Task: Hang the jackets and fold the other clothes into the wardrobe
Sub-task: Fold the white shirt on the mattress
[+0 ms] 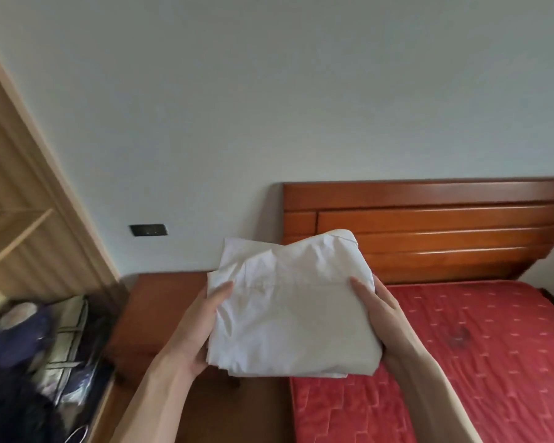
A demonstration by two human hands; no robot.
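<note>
- Cloth of a light, soft kind is judged from the white folded garment (293,305): creases run across its top and its layered edges sag a little at the near corner, so it is likely limp rather than stiff and will come unfolded if it is taken up by one edge only.
- It is held in the air between both hands, above the gap between the wooden bedside table (160,302) and the red mattress (480,346).
- The left hand (199,327) is closed on the left edge, with the thumb laid on top and the fingers hidden beneath.
- The right hand (381,314) is closed on the right edge in the same way, thumb above, fingers under.
- Support from below on two opposite sides is judged the safest hold; a pinch at a corner would probably let the layers slide apart.
- One white folded garment is counted, and two hands.
- A blurred heap of dark and pale clothes (29,340) lies at lower left; its pieces cannot be counted.
- One wardrobe shelf (20,238) is seen at the left edge.
- One wooden headboard (429,231) stands behind the mattress.
</note>
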